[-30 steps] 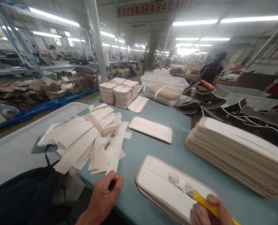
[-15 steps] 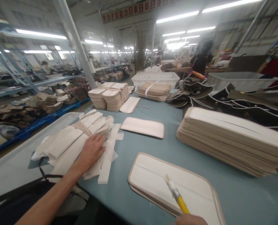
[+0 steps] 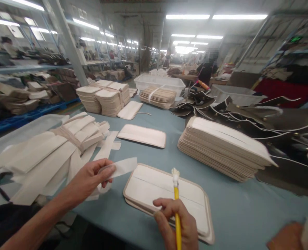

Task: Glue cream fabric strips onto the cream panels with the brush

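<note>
Between thumb and fingers, my left hand (image 3: 99, 173) pinches a thin white strip (image 3: 125, 166) whose free end reaches the corner of a padded panel. My right hand (image 3: 178, 220) holds a yellow-handled brush (image 3: 177, 198), bristles up, over that white panel with beige edging (image 3: 148, 180). Another panel seems to lie under it. Left of my left hand, a tied bundle of white strips (image 3: 50, 149) spreads over the blue-grey table, with loose strips (image 3: 105, 144) beside it. A single panel (image 3: 143, 136) lies flat beyond the hands.
A tall stack of panels (image 3: 219, 149) stands at the right, with dark trimmed pieces (image 3: 247, 114) behind it. Tied stacks (image 3: 104, 97) and a clear plastic bin (image 3: 159, 82) are at the back. A blurred brown object (image 3: 286, 236) shows at the lower right.
My left hand has lifted off the strip bundle and now holds a strip. My right hand has come further into view, with the brush more upright. The view has shifted to the right.
</note>
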Motion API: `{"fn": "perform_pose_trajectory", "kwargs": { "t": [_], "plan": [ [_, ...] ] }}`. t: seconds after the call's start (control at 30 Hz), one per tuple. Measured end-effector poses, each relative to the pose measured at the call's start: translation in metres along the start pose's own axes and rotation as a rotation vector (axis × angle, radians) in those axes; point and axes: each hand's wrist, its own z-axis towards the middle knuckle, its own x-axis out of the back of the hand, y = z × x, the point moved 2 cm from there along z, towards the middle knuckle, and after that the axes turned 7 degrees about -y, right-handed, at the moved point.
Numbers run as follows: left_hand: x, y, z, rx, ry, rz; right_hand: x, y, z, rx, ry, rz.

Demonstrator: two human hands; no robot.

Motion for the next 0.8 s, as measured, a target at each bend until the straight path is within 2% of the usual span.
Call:
{"fn": "perform_pose_trajectory", "kwargs": {
  "t": [0.07,0.13,0.23,0.3,0.4,0.5,0.6,0.7,0.8],
  "plan": [
    [-0.023,0.003,-0.005,0.014,-0.107,-0.173,0.0,0.0,0.012,-0.029,-0.036,-0.043],
    [-0.041,0.006,-0.009,0.012,-0.193,-0.261,0.002,-0.005,0.025,0.003,-0.048,-0.091],
    [-0.058,0.011,-0.013,0.006,-0.309,-0.33,0.004,-0.023,0.042,0.138,-0.101,-0.21],
    [-0.064,0.017,-0.014,-0.023,-0.375,-0.356,-0.001,-0.037,0.052,0.232,-0.226,-0.276],
    [-0.07,0.023,-0.013,-0.062,-0.435,-0.377,-0.012,-0.051,0.061,0.258,-0.437,-0.349],
    [-0.073,0.018,-0.012,-0.052,-0.441,-0.35,-0.016,-0.051,0.06,0.146,-0.532,-0.366],
    [-0.072,0.002,-0.013,-0.017,-0.425,-0.287,-0.004,-0.046,0.054,0.089,-0.503,-0.357],
    [-0.066,-0.015,-0.016,0.022,-0.382,-0.26,0.023,-0.039,0.048,0.082,-0.454,-0.433],
    [-0.061,-0.023,-0.019,0.053,-0.327,-0.272,0.05,-0.031,0.044,0.076,-0.42,-0.583]
  ]
}}
